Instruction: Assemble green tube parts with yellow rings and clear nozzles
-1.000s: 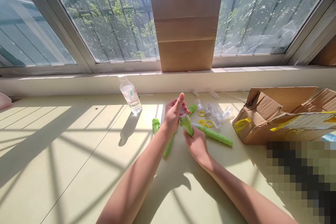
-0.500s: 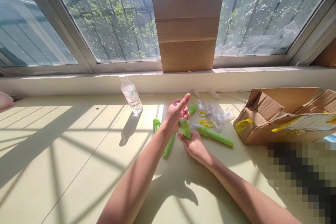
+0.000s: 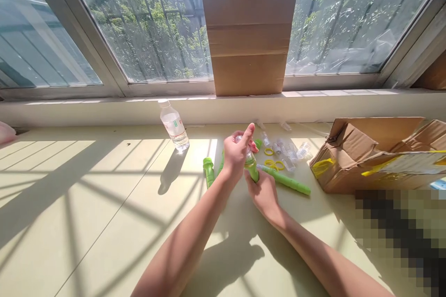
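Over the bench (image 3: pixel 114 246), the left grip (image 3: pixel 240 151) is wrapping around a clear top (image 3: pixel 250 156) on a green tube (image 3: pixel 253 174), and the right grip (image 3: pixel 263 191) is holding the tube's lower end. Yellow rings (image 3: pixel 274 165) are lying near clear caps (image 3: pixel 287 151).

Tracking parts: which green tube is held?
The green tube in the right hand, its clear end in the left hand; others lie on the table.

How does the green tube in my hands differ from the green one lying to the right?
The held tube is in the left hand and right hand; the lying tube rests on the table. The held tube tilts; the lying tube is flat. Hands hide much of the held tube; most of the lying tube shows. Both are green.
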Action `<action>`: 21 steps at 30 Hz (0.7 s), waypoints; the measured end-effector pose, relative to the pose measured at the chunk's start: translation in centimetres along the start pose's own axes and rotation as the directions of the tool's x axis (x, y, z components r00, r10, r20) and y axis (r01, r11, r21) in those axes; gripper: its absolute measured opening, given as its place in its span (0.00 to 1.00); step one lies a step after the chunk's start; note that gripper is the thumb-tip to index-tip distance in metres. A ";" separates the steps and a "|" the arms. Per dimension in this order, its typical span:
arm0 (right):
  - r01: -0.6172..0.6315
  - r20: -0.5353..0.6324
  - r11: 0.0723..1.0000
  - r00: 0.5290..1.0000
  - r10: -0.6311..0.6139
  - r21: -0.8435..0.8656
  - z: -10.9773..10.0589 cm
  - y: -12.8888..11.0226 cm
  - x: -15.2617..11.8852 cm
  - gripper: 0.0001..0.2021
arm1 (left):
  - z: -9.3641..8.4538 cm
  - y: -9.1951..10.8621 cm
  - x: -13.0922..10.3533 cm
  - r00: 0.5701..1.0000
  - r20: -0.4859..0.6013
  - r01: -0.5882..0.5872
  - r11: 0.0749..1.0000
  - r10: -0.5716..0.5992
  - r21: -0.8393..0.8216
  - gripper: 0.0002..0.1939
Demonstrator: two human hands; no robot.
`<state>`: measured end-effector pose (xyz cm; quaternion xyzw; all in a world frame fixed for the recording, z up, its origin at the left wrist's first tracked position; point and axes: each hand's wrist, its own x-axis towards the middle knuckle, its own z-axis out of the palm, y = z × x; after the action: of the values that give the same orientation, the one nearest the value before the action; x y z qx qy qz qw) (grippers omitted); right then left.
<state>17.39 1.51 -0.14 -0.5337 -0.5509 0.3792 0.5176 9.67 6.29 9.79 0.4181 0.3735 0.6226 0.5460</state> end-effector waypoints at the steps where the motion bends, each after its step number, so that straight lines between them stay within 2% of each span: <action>1: 0.032 -0.022 0.999 0.999 -0.033 -0.033 0.0 0.1 0.0 0.17 | 0.3 0.1 -0.2 0.999 -0.032 -0.022 1.000 0.023 0.020 0.28; 3: 0.061 0.010 0.997 0.998 -0.061 -0.045 0.1 0.2 -0.2 0.18 | 0.5 0.2 -0.4 0.998 -0.048 -0.034 0.998 0.036 0.047 0.30; 5: 0.038 0.105 0.999 0.994 -0.039 0.015 0.4 0.0 -0.3 0.20 | 0.3 0.4 -0.3 0.999 -0.033 -0.003 0.999 0.005 0.050 0.33; 7: -0.020 0.215 0.997 0.977 0.005 0.070 0.4 -0.3 -0.4 0.23 | -0.3 0.6 0.1 0.999 -0.006 0.053 0.998 -0.053 0.033 0.33; 9: -0.143 0.362 0.984 0.927 0.096 0.104 0.1 -0.8 -0.4 0.24 | -1.1 0.7 0.5 0.991 0.069 0.112 0.994 -0.112 0.004 0.33; 10: -0.229 0.430 0.966 0.889 0.159 0.116 -0.3 -1.1 -0.5 0.25 | -1.5 0.8 0.7 0.980 0.137 0.151 0.988 -0.147 -0.016 0.33; 12: -0.423 0.614 0.889 0.753 0.238 0.173 -1.2 -1.9 -0.5 0.26 | -2.3 0.7 1.0 0.937 0.278 0.237 0.969 -0.210 -0.066 0.34; 14: -0.606 0.799 0.771 0.555 0.233 0.195 -2.1 -2.6 -0.4 0.27 | -2.8 0.5 1.2 0.899 0.363 0.308 0.943 -0.245 -0.126 0.34; 15: -0.656 0.846 0.731 0.486 0.219 0.188 -2.5 -2.9 -0.3 0.27 | -3.0 0.4 1.3 0.889 0.381 0.330 0.931 -0.253 -0.153 0.34; 16: -0.674 0.858 0.713 0.468 0.212 0.192 -2.7 -3.1 -0.3 0.26 | -3.1 0.3 1.4 0.888 0.384 0.340 0.924 -0.255 -0.175 0.34; 17: -0.672 0.857 0.715 0.469 0.212 0.191 -2.7 -3.2 -0.2 0.26 | -3.2 0.1 1.5 0.892 0.376 0.339 0.922 -0.251 -0.188 0.33; 18: -0.645 0.836 0.742 0.500 0.226 0.185 -2.6 -3.2 -0.2 0.25 | -3.1 0.0 1.6 0.903 0.357 0.322 0.927 -0.240 -0.191 0.31; 20: -0.515 0.715 0.845 0.645 0.270 0.145 -2.1 -2.8 -0.1 0.23 | -2.7 -0.3 1.6 0.942 0.271 0.249 0.954 -0.198 -0.166 0.27; 21: -0.402 0.579 0.912 0.764 0.284 0.082 -1.7 -2.6 0.0 0.21 | -2.4 -0.4 1.6 0.963 0.203 0.206 0.969 -0.176 -0.137 0.25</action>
<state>18.56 0.92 2.66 -0.4371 -0.5282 0.6598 0.3078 7.53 7.90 8.71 0.3930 0.3082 0.5517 0.6680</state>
